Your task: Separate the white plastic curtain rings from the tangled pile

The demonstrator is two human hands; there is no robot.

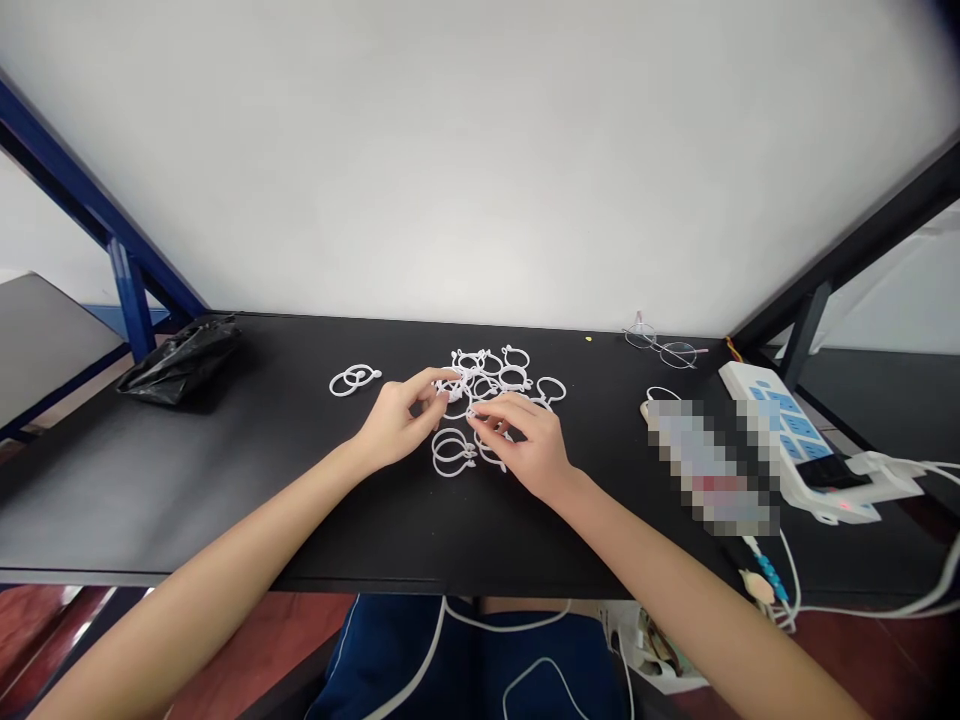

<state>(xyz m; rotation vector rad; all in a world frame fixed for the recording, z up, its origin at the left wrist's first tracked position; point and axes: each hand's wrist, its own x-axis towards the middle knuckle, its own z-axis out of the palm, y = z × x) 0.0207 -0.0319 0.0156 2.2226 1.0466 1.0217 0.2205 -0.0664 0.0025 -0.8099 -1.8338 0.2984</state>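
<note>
The ring pile (501,378) lies on the table (225,480) directly ahead of both hands, which are equally near and meet at its near-left edge. The left hand (396,422) is curled, with thumb and forefinger pinching one ring (454,398). The right hand (531,448) is half closed, its fingers covering the contact point, so its grip cannot be confirmed; a ring pair (352,380) lies apart to the left.

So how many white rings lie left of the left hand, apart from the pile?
2: one ring and a second overlapping it, on the black table left of the left hand. The rest sit in the pile by the right hand; some may be hidden there.
</note>
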